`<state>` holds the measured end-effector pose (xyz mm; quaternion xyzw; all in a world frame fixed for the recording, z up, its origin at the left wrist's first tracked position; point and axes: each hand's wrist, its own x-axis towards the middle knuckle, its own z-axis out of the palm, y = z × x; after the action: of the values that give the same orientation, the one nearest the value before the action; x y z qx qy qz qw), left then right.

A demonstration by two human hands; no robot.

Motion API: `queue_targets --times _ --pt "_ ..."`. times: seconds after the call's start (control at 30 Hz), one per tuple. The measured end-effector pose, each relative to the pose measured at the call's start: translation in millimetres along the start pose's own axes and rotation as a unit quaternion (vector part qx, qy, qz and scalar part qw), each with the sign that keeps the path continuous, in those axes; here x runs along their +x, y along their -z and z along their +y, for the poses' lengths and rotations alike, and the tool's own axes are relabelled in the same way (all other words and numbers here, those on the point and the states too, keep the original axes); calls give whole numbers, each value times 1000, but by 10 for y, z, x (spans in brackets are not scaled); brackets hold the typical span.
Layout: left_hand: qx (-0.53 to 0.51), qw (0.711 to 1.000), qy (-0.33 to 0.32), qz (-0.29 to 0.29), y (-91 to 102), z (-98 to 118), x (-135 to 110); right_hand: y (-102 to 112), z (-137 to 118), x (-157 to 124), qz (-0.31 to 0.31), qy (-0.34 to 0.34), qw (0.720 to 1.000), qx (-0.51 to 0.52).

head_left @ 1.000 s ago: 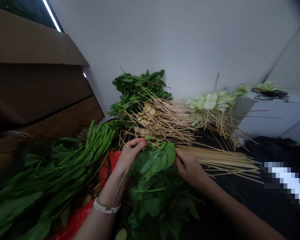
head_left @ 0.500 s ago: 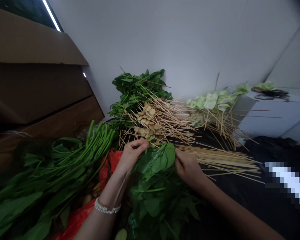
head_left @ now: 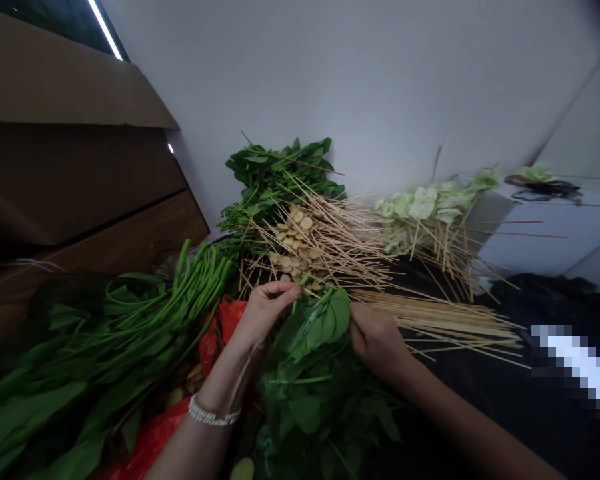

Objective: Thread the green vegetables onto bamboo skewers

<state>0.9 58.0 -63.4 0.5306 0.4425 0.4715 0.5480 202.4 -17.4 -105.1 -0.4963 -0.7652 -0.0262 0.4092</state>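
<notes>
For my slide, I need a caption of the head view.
Left hand pinching a stem, right hand at a leaf, before skewered slices.

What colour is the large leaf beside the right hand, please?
The leaf is green, as the head view shows.

Extends the bare left forearm (head_left: 223, 385) and bare right forearm (head_left: 455, 413) forward, angled inward. Pinches the fingers (head_left: 287, 295) of the bare left hand (head_left: 263, 313) together. Curls the bare right hand (head_left: 377, 335) inward, its grip partly hidden, near but apart from the left.
</notes>
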Motion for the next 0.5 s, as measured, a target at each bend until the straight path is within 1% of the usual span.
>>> queue_targets --times 0.07,0.2,0.33,0.4,0.5 --pt "-4 1000 11 -4 -26 -21 -14 3 -5 7 -3 -6 1000 12" --pt "-15 999 35 -35 -99 -56 -63 13 -49 43 -13 -15 999 46" --pt "-24 999 24 -42 -110 -74 -59 30 -60 71 -7 -22 999 44" --pt "-47 998 1 -32 -88 -77 -24 60 -9 89 22 -37 998 37" --pt "-84 996 -35 1 -48 -87 35 157 137 134 124 -103 987 20"
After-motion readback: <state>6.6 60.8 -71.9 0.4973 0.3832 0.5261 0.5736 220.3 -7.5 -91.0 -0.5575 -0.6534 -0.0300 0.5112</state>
